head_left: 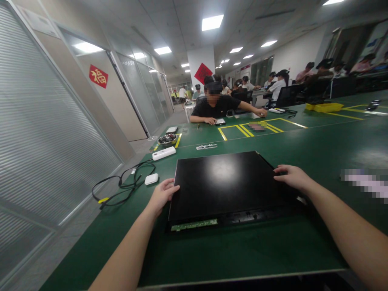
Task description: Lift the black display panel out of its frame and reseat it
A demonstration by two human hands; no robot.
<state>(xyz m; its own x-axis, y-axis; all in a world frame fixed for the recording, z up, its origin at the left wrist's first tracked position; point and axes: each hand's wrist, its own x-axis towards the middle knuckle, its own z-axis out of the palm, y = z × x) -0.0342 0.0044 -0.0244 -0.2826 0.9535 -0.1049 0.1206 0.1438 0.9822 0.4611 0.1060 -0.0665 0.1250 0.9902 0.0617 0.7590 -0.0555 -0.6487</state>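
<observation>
A black LCD panel [221, 186] is in front of me over the green table, its glossy face up and a ceiling light mirrored in it. Along its near edge shows a strip of green circuit board [194, 225]. My left hand [164, 195] grips the panel's left edge, thumb on top and the other fingers partly hidden at the side. At the right edge my right hand [291, 176] has thumb and fingers closed on the rim. Below the panel a dark frame shows at the near side; whether the two are joined I cannot tell.
Black cables [121, 186], a white earbud case [151, 179] and a white power bank [164, 153] lie left. Beyond are a metal bowl [167, 139] of small parts and white strips [206, 147]. A co-worker [216, 103] sits opposite; a yellow tray [323, 107] is far right.
</observation>
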